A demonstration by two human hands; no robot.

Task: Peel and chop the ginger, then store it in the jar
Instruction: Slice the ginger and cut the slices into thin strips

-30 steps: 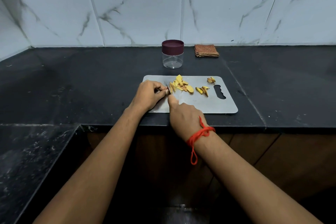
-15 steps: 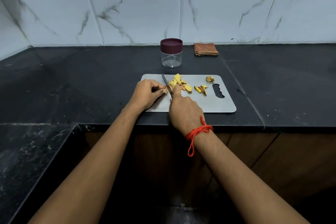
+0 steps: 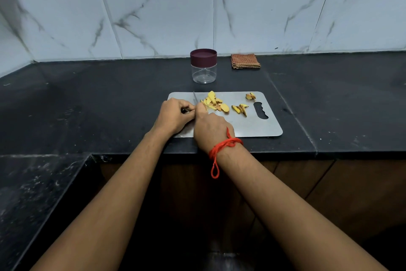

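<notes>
A steel cutting board (image 3: 252, 125) lies on the black counter. On it are a heap of yellow ginger slices (image 3: 214, 103), a smaller group of strips (image 3: 240, 109) and one bit (image 3: 251, 96) near the handle slot. My left hand (image 3: 175, 114), fingers curled, pinches a small ginger piece that is mostly hidden, at the board's left end. My right hand (image 3: 211, 127) grips a knife; its blade (image 3: 194, 98) points away from me between both hands, just left of the heap. The clear jar (image 3: 203, 73) stands behind the board with its maroon lid on.
A folded brown checked cloth (image 3: 245, 61) lies by the tiled wall, right of the jar. The counter turns a corner at the near left, with wooden cabinet fronts below its front edge. A red thread is tied round my right wrist.
My right hand has slid forward and left until it touches my left hand. The knife blade, barely seen one second ago, now shows above my fingers.
</notes>
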